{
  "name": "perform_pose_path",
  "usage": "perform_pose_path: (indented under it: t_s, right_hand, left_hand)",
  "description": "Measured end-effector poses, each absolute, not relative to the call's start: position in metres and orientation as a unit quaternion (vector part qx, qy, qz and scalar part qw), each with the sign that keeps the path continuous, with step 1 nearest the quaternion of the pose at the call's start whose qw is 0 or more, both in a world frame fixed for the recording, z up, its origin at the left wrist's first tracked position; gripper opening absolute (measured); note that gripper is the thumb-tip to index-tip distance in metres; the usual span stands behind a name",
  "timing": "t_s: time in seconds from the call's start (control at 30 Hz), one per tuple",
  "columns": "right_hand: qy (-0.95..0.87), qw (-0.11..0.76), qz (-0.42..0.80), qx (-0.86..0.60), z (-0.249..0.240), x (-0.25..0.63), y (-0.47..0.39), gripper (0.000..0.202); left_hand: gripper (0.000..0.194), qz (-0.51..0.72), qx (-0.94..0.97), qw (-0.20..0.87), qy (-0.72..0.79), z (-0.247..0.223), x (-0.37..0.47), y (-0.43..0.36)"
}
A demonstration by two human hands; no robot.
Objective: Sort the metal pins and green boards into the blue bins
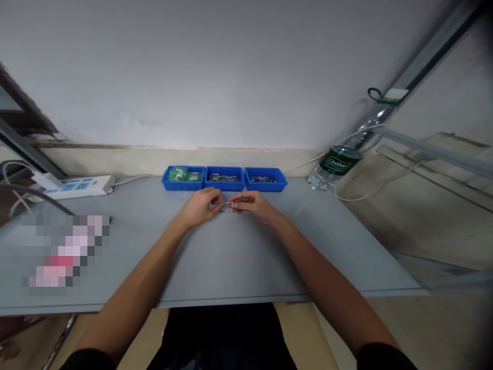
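Observation:
My left hand point(203, 206) and my right hand point(252, 203) meet above the grey table, just in front of the blue trays. Both are closed in a pinch, with a thin, shiny metal piece point(227, 203) spanning the small gap between the fingertips. Its exact kind is too small to tell. Just below it shows another slim bright sliver point(224, 210); whether it is part of the same piece I cannot tell. The middle blue tray point(225, 187), closest to my fingers, holds several grey metal parts point(222, 177).
Small silvery parts fill the right blue tray point(266, 188); the left one point(183, 187) holds green-and-white packets. A large water bottle point(336, 163) stands at the back right. On the left are a white power strip point(82, 187) and a pixelated pink object point(69, 254).

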State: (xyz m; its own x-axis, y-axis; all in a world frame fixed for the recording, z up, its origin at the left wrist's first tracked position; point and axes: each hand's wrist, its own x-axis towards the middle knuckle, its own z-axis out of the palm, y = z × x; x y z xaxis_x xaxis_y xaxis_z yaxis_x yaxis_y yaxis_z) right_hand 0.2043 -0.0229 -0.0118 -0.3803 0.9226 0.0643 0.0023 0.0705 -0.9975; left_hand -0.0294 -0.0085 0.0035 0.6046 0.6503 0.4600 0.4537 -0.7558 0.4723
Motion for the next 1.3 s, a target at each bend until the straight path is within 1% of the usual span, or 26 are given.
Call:
perform_pose_path:
  t_s: [0.13,0.23,0.37,0.47,0.57,0.63,0.73,0.8,0.97,1.13,1.3]
  right_hand:
    - [-0.589,0.428,0.558,-0.397,-0.014,0.206,-0.021,0.028]
    - [-0.557,0.458,0.558,-0.411,-0.014,0.207,-0.020,0.028]
    - [-0.507,0.525,0.532,-0.428,-0.011,0.211,-0.016,0.026]
    - [-0.460,0.589,0.492,-0.447,-0.010,0.215,-0.012,0.026]
    - [-0.406,0.634,0.456,-0.475,-0.013,0.219,-0.007,0.033]
    - [-0.381,0.642,0.449,-0.491,-0.016,0.222,-0.005,0.040]
    - [-0.372,0.634,0.455,-0.503,-0.018,0.223,-0.003,0.042]
    - [-0.379,0.627,0.459,-0.503,-0.018,0.222,-0.003,0.038]
    - [-0.410,0.598,0.486,-0.488,-0.014,0.216,-0.009,0.027]
    - [-0.487,0.534,0.500,-0.477,-0.013,0.210,-0.013,0.023]
    - [-0.564,0.466,0.519,-0.442,-0.017,0.205,-0.016,0.027]
  left_hand:
    - [0.007,0.279,0.887,0.159,0.333,0.001,-0.030,-0.006]
    - [0.009,0.249,0.888,0.155,0.353,-0.002,-0.032,-0.005]
    - [0.016,0.205,0.903,0.144,0.350,-0.009,-0.034,-0.003]
    - [0.013,0.189,0.909,0.132,0.346,-0.013,-0.033,-0.002]
    - [0.011,0.180,0.912,0.130,0.345,-0.016,-0.031,-0.002]
    - [0.014,0.177,0.911,0.134,0.347,-0.017,-0.030,-0.002]
    - [0.012,0.165,0.911,0.128,0.355,-0.019,-0.030,-0.001]
    - [0.011,0.158,0.913,0.121,0.357,-0.020,-0.030,-0.001]
    - [0.014,0.174,0.910,0.121,0.355,-0.020,-0.029,-0.003]
    - [0.008,0.212,0.898,0.161,0.350,-0.013,-0.028,-0.006]
    - [0.004,0.266,0.884,0.171,0.343,-0.005,-0.026,-0.008]
